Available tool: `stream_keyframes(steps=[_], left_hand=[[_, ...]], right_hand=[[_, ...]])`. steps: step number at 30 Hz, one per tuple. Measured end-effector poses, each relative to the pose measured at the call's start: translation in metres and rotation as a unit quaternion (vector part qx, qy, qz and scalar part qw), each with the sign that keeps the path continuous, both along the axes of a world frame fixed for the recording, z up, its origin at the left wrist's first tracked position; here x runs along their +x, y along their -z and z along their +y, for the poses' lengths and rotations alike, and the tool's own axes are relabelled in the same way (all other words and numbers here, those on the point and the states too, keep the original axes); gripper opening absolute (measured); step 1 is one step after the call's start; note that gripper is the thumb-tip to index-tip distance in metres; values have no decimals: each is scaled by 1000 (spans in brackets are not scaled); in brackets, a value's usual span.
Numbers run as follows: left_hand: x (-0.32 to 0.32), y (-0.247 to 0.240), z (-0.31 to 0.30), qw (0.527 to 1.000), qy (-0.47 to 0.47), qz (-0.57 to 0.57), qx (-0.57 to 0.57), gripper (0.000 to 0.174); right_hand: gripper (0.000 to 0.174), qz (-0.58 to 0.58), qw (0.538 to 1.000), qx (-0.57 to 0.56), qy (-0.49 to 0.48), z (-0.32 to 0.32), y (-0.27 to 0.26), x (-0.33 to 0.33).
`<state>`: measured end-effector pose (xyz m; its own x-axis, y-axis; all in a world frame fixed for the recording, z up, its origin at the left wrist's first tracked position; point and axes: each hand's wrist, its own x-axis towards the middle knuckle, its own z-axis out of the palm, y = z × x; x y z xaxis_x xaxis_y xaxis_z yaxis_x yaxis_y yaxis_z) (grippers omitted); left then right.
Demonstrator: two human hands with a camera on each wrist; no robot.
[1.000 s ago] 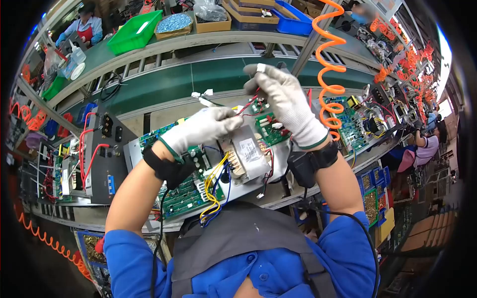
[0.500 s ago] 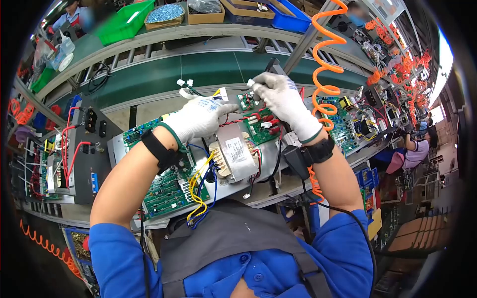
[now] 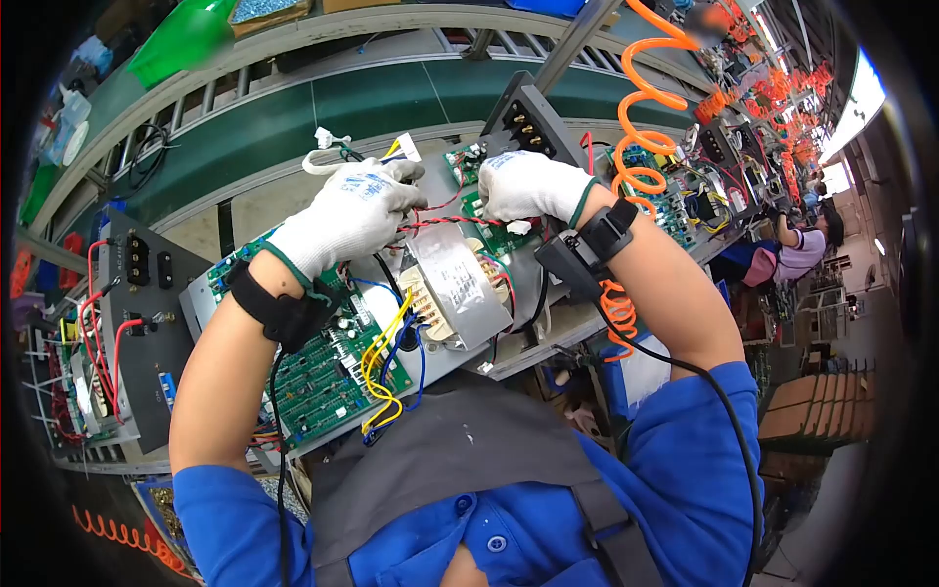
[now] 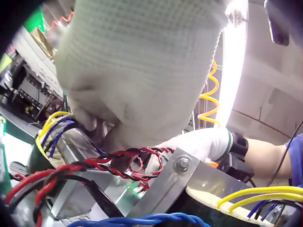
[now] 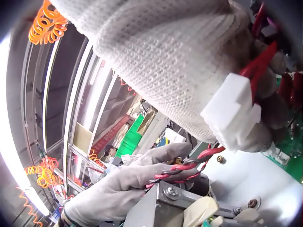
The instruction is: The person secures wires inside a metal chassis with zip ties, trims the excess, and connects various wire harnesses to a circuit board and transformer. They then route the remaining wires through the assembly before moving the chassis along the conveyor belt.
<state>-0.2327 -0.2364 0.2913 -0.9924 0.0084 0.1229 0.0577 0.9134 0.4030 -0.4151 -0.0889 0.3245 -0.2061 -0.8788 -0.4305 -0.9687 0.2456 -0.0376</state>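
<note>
My gloved left hand (image 3: 357, 210) is left of the metal-cased transformer (image 3: 457, 284), its fingers curled on twisted red-and-black wires (image 3: 455, 221). The right wrist view shows the left hand (image 5: 118, 191) at these wires (image 5: 189, 165). My gloved right hand (image 3: 533, 188) is over a small green board (image 3: 479, 235), fingers bent down and tips partly hidden. By the right palm is a white connector (image 3: 518, 227); in the right wrist view the connector (image 5: 232, 113) lies against the curled fingers, a red wire (image 5: 260, 68) running up among them. What the fingertips touch is hidden.
A large green board (image 3: 328, 377) and yellow and blue wires (image 3: 383, 362) lie left of the transformer. A black panel (image 3: 533, 117) stands behind my right hand. An orange coiled hose (image 3: 646, 98) hangs to the right; a green conveyor (image 3: 372, 98) runs behind.
My right hand has come down over the small board, and the connector it held up is now beneath its palm. My left hand has shifted left, now at the twisted wires. The view has moved too.
</note>
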Motion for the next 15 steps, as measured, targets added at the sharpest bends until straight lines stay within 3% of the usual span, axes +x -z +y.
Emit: stream_keyframes(steps=[7, 15], left_hand=[[1, 0, 0, 1000, 4, -7, 20, 36], [0, -2, -1, 1000, 12, 3, 21, 35]], right_hand=[[29, 20, 998, 58, 21, -7, -1, 2], [23, 21, 999, -32, 13, 0, 10, 2]])
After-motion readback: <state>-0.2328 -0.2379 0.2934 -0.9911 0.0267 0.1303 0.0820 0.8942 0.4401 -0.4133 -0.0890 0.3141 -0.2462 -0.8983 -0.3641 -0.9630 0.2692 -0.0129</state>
